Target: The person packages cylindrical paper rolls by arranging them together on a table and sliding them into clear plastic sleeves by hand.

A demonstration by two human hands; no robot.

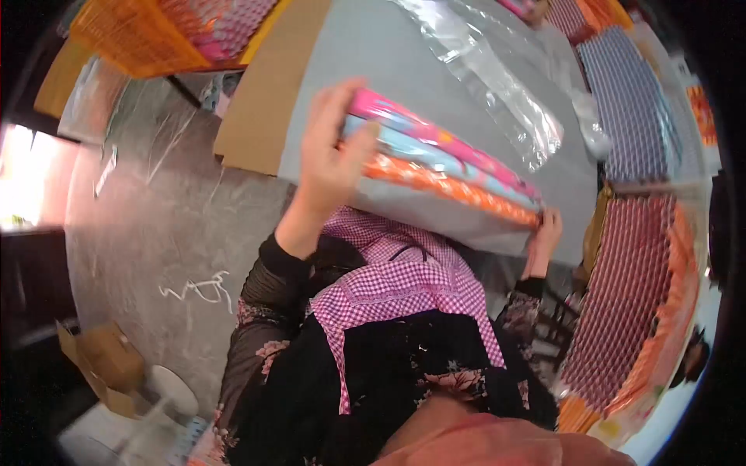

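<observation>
A bundle of three long rolls point(447, 159) in shiny clear wrap, pink, light blue and orange with patterns, lies side by side at the near edge of the grey table point(373, 46). My left hand point(330, 144) grips its left end, with the thumb over the front and the fingers behind; the hand is slightly blurred. At the opposite end my right hand point(546, 237) holds the bundle's right tip. Beyond the rolls, a clear plastic bag point(497, 93) lies flat on the table.
An orange crate point(128, 35) holding patterned items stands at the upper left, beside a cardboard sheet point(264, 93). Stacks of blue-grey rolls point(625, 105) and red rolls point(622, 295) line the right side. White string point(203, 289) and a cardboard box point(109, 361) are on the floor.
</observation>
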